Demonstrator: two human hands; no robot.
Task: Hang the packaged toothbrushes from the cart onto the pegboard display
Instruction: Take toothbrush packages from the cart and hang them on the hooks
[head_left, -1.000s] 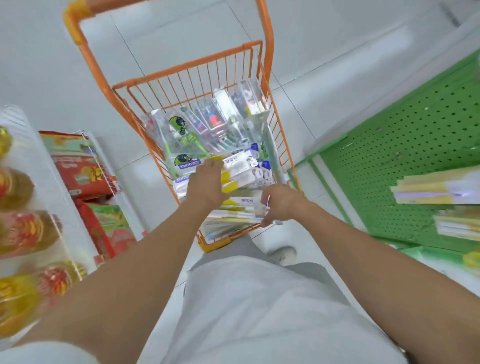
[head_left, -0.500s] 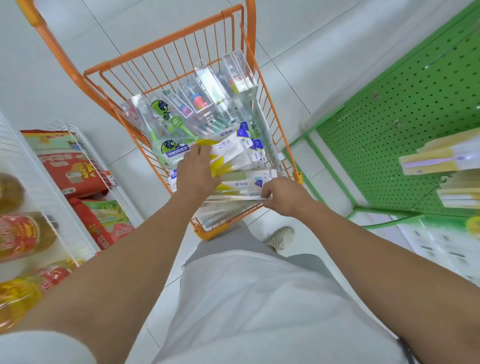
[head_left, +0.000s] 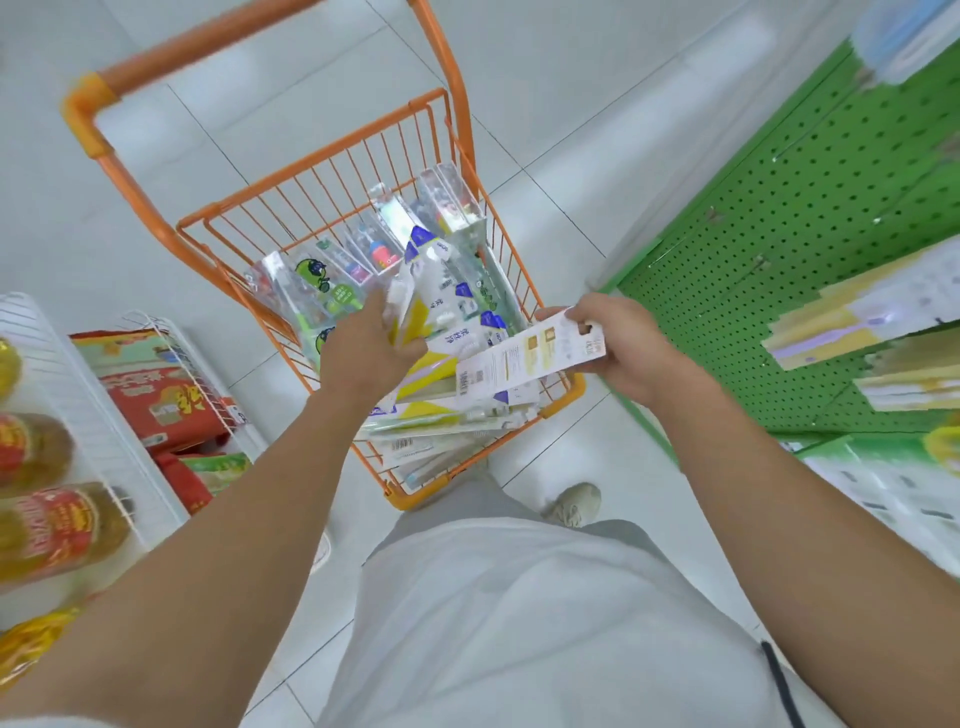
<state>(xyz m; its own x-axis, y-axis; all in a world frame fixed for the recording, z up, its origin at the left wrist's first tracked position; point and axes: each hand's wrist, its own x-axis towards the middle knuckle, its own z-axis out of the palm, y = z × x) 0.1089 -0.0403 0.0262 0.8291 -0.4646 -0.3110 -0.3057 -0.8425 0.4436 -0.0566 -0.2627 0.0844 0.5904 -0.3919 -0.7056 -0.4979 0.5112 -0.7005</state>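
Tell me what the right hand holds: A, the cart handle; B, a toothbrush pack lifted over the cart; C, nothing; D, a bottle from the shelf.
B: the right hand grips a toothbrush pack by its hang-hole end, raised over the near corner of the cart.

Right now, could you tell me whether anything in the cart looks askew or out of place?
Nothing looks damaged or spilled. The toothbrush packs in the orange cart lie in a loose, criss-crossed heap rather than a neat stack. The left hand grips several tilted packs, and the right hand holds one pack back side up.
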